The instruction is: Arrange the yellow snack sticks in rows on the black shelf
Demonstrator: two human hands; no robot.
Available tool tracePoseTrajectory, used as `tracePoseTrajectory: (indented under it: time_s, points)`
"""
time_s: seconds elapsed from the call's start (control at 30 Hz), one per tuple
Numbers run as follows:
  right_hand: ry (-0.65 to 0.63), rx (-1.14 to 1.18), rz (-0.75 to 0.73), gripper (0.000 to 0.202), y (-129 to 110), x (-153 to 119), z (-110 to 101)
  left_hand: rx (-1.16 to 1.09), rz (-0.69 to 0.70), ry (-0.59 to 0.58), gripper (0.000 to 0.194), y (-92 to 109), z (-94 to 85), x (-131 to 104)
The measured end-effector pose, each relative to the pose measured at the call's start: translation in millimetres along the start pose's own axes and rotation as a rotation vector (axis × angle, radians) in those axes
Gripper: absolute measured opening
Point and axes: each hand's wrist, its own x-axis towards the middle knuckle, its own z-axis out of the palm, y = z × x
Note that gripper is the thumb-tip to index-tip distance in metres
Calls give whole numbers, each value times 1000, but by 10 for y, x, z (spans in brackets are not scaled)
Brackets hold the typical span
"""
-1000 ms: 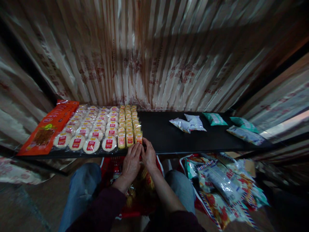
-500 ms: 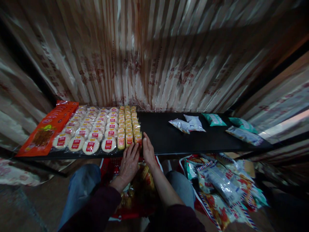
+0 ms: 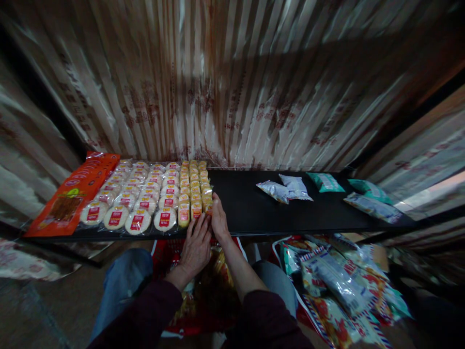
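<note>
Small yellow wrapped snack packs (image 3: 184,211) stand in three close rows on a black shelf (image 3: 243,206). My left hand (image 3: 196,245) lies with fingers stretched out against the front end of the rightmost rows, partly hiding the front packs there. Along the outer side of the last row, my right hand (image 3: 220,220) is held flat and upright, fingers straight and touching the packs. Neither hand is closed around anything. To the left of the yellow packs, round white wrapped rice crackers (image 3: 165,219) lie overlapping in several rows.
An orange snack bag (image 3: 69,198) lies at the shelf's left end. Silver bags (image 3: 296,187) and green bags (image 3: 324,182) lie toward the right. Below, a red basket (image 3: 189,327) stands between my knees, and another basket to the right is heaped with snack bags (image 3: 337,281).
My right hand has moved slightly left and now rests against the side of the last yellow row. My left hand stays at the front of the rows. The view has shifted slightly.
</note>
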Motion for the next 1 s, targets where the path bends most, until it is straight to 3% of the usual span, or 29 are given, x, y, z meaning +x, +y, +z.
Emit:
tracePoseTrajectory:
  time_s: [0.2, 0.43, 0.63, 1.0]
  points:
    - [-3, -84, -77, 56, -20, -22, 34, -22, -28, -22, 50, 0, 5, -14]
    - [4, -115, 49, 68, -7, 2, 34, -9, -7, -15, 48, -8, 7, -21]
    - [-32, -191, -62, 65, -10, -27, 93, -23, -39, -57, 53, -30, 4, -39]
    - [91, -170, -33, 64, -25, -176, 11, 58, 34, -60, 56, -115, 112, -117]
